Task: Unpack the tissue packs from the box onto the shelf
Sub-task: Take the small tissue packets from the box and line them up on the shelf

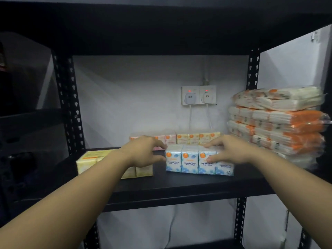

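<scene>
A black metal shelf (179, 187) with slotted uprights stands against a pale wall, dimly lit, and fills most of the frame.

Just right of centre on the shelf board sits the blue mini tissue pack (190, 161), a wrapped row of small packets with the printed faces turned forward. The right hand (231, 150) is laid over its right end, thumb on the front face and fingers (210, 145) spread across the top, so it is pressing on the pack rather than clamped round it. The left hand (143, 151) hangs just beside the pack's left end with its fingers (161, 145) apart, either barely touching or not touching at all; blur hides which.

The step looks like settling this pack into place. To do it well, bring the left hand flat against the left end and slide the pack as one block, keeping it level so the soft wrapper does not buckle.

At centre left, partly behind the left forearm, lies a yellow tissue pack (89, 160). Along the back wall runs a row of pink and yellow packs (188, 138); pushing back towards that row would leave the front free. At the right edge a stack of orange-and-white tissue bundles (280, 123) sits close, so avoid nudging it. Two wall sockets (198, 95) with plugs show above. The box is not in view.
</scene>
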A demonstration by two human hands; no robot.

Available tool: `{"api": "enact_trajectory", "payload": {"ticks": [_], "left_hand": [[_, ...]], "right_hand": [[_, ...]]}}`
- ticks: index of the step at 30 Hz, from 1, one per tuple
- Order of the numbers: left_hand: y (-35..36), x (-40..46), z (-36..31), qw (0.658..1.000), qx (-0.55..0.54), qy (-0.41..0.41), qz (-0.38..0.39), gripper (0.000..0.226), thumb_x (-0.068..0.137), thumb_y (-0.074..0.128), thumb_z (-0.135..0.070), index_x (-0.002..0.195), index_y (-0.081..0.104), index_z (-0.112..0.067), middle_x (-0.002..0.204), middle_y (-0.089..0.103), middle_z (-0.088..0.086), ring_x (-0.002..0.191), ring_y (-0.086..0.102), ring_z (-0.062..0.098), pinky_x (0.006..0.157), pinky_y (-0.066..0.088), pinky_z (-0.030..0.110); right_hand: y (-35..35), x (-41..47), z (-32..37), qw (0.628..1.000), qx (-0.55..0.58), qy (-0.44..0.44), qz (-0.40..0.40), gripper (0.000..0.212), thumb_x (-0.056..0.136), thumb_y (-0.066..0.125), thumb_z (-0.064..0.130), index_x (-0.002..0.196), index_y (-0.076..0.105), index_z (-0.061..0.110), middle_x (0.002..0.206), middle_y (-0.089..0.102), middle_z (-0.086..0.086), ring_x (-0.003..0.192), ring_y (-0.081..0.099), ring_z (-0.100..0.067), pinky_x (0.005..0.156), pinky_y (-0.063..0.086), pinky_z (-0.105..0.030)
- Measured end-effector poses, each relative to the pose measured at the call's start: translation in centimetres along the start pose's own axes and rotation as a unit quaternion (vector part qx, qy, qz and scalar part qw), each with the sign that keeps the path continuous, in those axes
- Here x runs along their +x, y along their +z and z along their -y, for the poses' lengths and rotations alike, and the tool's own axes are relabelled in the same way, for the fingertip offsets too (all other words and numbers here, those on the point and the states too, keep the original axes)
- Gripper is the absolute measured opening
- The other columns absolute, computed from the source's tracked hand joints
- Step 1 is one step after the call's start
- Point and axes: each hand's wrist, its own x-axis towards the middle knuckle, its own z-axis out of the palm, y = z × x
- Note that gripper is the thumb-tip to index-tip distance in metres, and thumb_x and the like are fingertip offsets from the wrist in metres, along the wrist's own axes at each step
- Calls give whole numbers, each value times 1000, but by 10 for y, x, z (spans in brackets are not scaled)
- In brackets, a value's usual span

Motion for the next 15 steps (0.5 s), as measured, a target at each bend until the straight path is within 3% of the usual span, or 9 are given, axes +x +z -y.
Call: {"api": "enact_trajectory", "payload": {"ticks": [4,6,9,11,15], "left_hand": [[10,27,-30,1000,-12,-4,-21,31,92,69,-50,115,74,-30,108,75,-11,88,64,6,80,54,29],[16,38,-45,999,8,-14,-36,29,93,68,-50,113,74,-29,103,75,-10,86,64,9,78,56,31],[22,47,-58,999,3,-24,-42,36,92,66,-55,118,73,-31,110,75,-9,94,67,12,82,58,34],[20,42,-52,999,-2,-30,-35,45,90,64,-61,124,70,-33,121,72,-9,105,66,13,88,57,36],[7,10,-9,996,44,-75,-3,66,82,57,-79,134,61,-38,130,63,-7,120,58,19,97,51,39]], "right_hand": [[2,0,-23,997,-57,15,-52,65,86,74,58,145,56,38,154,52,10,140,47,-16,116,39,-40],[14,2,-21,992,-80,0,-97,63,91,67,53,150,49,40,155,49,9,142,40,-17,117,37,-43],[42,8,-2,992,-34,-33,-113,78,85,54,72,156,36,44,161,40,8,147,33,-19,120,30,-48],[60,15,7,991,-59,-27,-116,90,79,43,86,157,31,43,162,38,8,148,31,-21,121,24,-51],[73,29,4,983,-114,-21,-144,95,77,40,90,156,35,39,159,40,6,145,33,-23,121,21,-50]]}}
